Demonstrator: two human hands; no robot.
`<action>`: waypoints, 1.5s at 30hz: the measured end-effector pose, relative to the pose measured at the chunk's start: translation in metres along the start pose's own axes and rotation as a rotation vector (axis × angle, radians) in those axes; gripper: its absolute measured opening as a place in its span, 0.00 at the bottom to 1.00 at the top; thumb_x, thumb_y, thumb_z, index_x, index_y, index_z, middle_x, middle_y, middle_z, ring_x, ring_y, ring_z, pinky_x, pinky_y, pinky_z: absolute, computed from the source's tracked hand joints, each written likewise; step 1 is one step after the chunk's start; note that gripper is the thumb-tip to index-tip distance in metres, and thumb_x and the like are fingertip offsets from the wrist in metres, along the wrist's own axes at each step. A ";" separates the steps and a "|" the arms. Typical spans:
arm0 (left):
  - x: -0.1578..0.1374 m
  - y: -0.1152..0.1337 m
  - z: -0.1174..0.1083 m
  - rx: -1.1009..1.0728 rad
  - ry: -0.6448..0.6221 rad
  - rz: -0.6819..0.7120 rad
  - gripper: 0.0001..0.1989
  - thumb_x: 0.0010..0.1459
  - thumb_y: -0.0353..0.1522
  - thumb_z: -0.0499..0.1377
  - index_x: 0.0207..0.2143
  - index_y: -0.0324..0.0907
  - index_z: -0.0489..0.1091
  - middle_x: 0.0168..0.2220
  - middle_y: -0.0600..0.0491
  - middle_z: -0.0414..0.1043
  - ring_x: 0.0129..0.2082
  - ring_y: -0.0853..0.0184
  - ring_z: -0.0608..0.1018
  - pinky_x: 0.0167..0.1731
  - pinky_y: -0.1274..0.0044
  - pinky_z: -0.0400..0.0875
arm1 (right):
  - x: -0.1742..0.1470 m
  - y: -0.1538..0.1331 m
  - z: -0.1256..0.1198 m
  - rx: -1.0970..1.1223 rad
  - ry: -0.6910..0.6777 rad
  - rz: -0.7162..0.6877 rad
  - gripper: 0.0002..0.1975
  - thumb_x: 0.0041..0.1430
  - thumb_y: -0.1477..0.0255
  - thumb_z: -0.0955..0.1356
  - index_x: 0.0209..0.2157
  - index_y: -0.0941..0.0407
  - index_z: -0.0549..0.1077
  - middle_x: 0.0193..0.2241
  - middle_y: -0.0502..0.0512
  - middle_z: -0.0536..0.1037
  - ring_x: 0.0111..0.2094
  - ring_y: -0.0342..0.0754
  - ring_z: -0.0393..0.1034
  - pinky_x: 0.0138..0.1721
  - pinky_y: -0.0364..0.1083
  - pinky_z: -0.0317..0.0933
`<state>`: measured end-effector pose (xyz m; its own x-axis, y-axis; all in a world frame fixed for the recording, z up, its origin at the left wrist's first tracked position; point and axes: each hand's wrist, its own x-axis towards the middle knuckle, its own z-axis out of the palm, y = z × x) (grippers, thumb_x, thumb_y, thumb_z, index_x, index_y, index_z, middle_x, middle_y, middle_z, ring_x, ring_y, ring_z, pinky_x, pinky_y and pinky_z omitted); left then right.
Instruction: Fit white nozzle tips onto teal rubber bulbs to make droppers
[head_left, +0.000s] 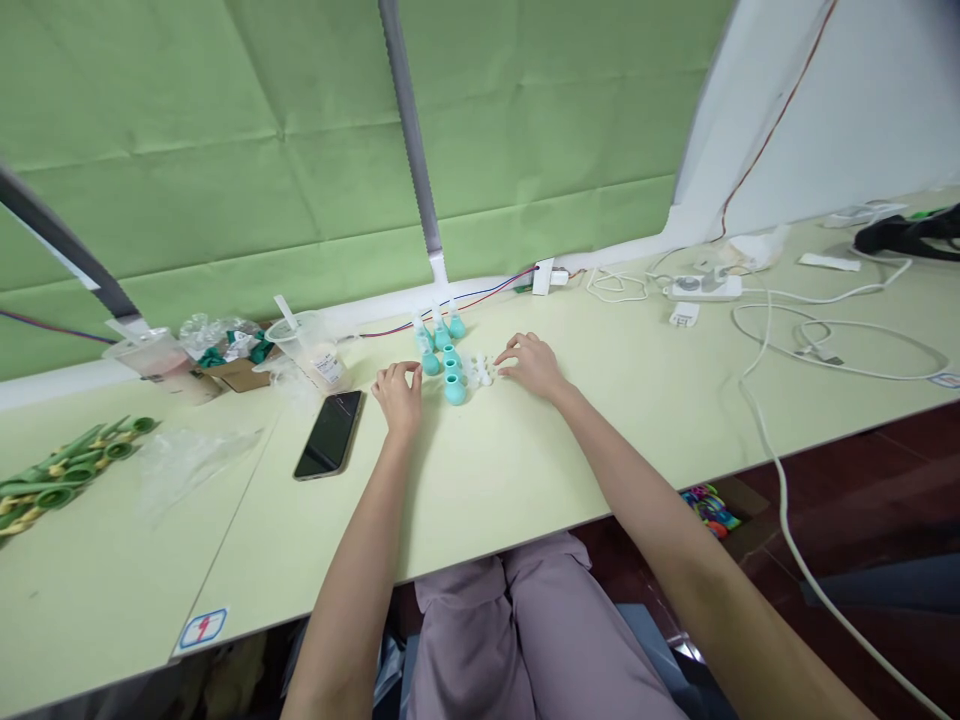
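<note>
My left hand (399, 395) rests on the table with its fingers loosely curved and apart, beside a small turquoise bulb (430, 364). I see nothing held in it. Several open-necked turquoise bulbs stand in a row, the nearest bulb (455, 390) closest to me. Behind them are several turquoise bulbs with clear tips (439, 325). Small white pieces (478, 370) lie in a loose group right of the row. My right hand (532, 364) is just right of these pieces, thumb and forefinger apart at their edge, with nothing visible between them.
A phone (328, 435) lies left of my left hand. Behind it stand a plastic cup (311, 352) with a straw and another drink cup (161, 365). Green curled items (75, 470) lie far left. A power strip (703, 288) and white cables (862, 372) spread to the right.
</note>
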<state>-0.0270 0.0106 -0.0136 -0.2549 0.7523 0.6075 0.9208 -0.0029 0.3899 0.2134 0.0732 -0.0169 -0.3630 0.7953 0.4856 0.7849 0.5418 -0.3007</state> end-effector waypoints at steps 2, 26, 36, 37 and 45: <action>-0.001 0.000 0.000 0.008 0.001 0.013 0.10 0.58 0.36 0.49 0.35 0.45 0.69 0.38 0.49 0.72 0.41 0.60 0.68 0.39 0.68 0.54 | -0.001 -0.001 0.006 -0.039 -0.020 -0.033 0.03 0.50 0.69 0.69 0.30 0.50 0.77 0.38 0.53 0.69 0.42 0.50 0.58 0.41 0.48 0.50; 0.000 -0.001 0.001 0.024 -0.007 0.041 0.10 0.58 0.36 0.50 0.33 0.45 0.70 0.37 0.50 0.73 0.41 0.59 0.68 0.39 0.68 0.55 | -0.005 -0.005 0.015 0.062 -0.030 0.115 0.06 0.51 0.65 0.68 0.28 0.49 0.77 0.38 0.53 0.73 0.42 0.51 0.60 0.42 0.49 0.47; 0.000 -0.002 0.002 0.021 -0.019 0.034 0.10 0.58 0.36 0.50 0.33 0.45 0.70 0.37 0.51 0.73 0.41 0.60 0.68 0.38 0.69 0.55 | -0.002 0.002 0.008 0.352 -0.041 0.136 0.07 0.49 0.67 0.67 0.28 0.54 0.76 0.28 0.48 0.77 0.27 0.42 0.67 0.34 0.42 0.57; 0.000 -0.002 0.002 0.022 -0.021 0.034 0.10 0.58 0.36 0.50 0.33 0.45 0.70 0.37 0.51 0.73 0.41 0.60 0.68 0.38 0.68 0.55 | -0.002 0.003 0.008 0.374 -0.055 0.136 0.07 0.49 0.67 0.67 0.28 0.54 0.76 0.27 0.48 0.77 0.27 0.42 0.67 0.33 0.42 0.57; 0.000 -0.002 0.001 0.016 -0.028 0.044 0.10 0.58 0.35 0.50 0.33 0.45 0.70 0.37 0.49 0.72 0.41 0.59 0.68 0.40 0.68 0.55 | -0.003 -0.003 0.004 0.320 -0.088 0.136 0.06 0.49 0.69 0.67 0.30 0.53 0.74 0.28 0.47 0.78 0.29 0.42 0.70 0.33 0.41 0.58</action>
<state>-0.0285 0.0113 -0.0153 -0.2062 0.7699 0.6040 0.9355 -0.0258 0.3523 0.2104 0.0702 -0.0211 -0.3186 0.8791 0.3545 0.6375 0.4755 -0.6062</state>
